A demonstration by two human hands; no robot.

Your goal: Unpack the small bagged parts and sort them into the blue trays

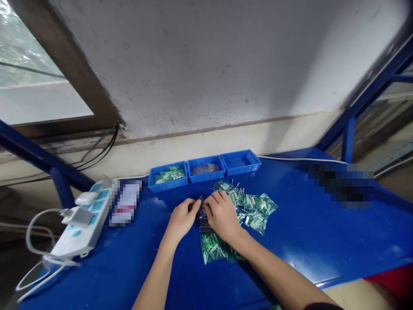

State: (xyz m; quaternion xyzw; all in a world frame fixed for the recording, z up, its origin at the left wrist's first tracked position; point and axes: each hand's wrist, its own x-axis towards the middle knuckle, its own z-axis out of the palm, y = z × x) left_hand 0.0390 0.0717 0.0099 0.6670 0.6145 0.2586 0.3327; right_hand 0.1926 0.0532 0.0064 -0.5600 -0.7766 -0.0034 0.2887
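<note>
My left hand and right hand meet at the middle of the blue counter, fingers pinched together on a small dark packet between them. Green packets lie scattered just right of my right hand, more under my wrist. Three blue bins stand in a row at the far edge. A white power strip lies far left.

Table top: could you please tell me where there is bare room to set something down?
Bare blue table lies right of the green packets, and between the power strip and the left hand. It is crowded around both hands and below the three bins.
</note>
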